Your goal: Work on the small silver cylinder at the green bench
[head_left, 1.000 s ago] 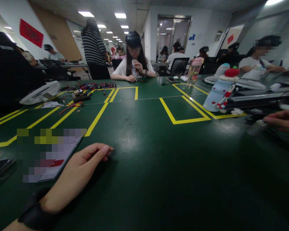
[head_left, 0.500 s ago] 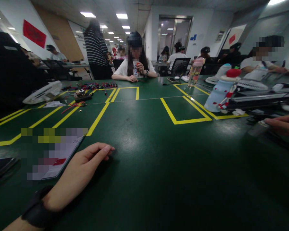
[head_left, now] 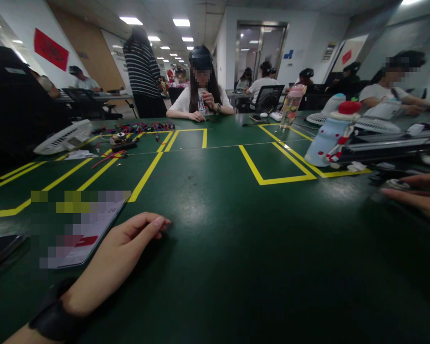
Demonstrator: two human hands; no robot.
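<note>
Green tabletop (head_left: 236, 248), marked out with yellow tape (head_left: 286, 181); 2 hands in view, well apart. Left hand (head_left: 132, 239) low over the table, left of centre, thumb and fingertips drawn together; dark patch at the tips, cannot tell if something is pinched there or it's shadow. Black band (head_left: 57, 313) on that wrist. Phone (head_left: 96, 231) lies just beside the hand, screen lit, part pixelated; cannot tell if they touch. Dark device (head_left: 2, 251) at left edge, cut off by frame.

Right hand (head_left: 424, 196) at right edge, partly out of frame, thumb and finger clamped on a small silvery piece (head_left: 397, 184); blurred, mostly covered, exact type unclear. Black clutter just behind it. Light blue bottle (head_left: 322, 143) with red top tilts near the yellow lines; clear bottle (head_left: 292, 107) with pink lid farther back.

Far left of table: white fan (head_left: 66, 137) tipped over, crumpled paper (head_left: 80, 155), heap of coloured wires (head_left: 139, 128). Co-worker in white top (head_left: 181, 106) sits opposite, 1 hand raised, 1 on table.
</note>
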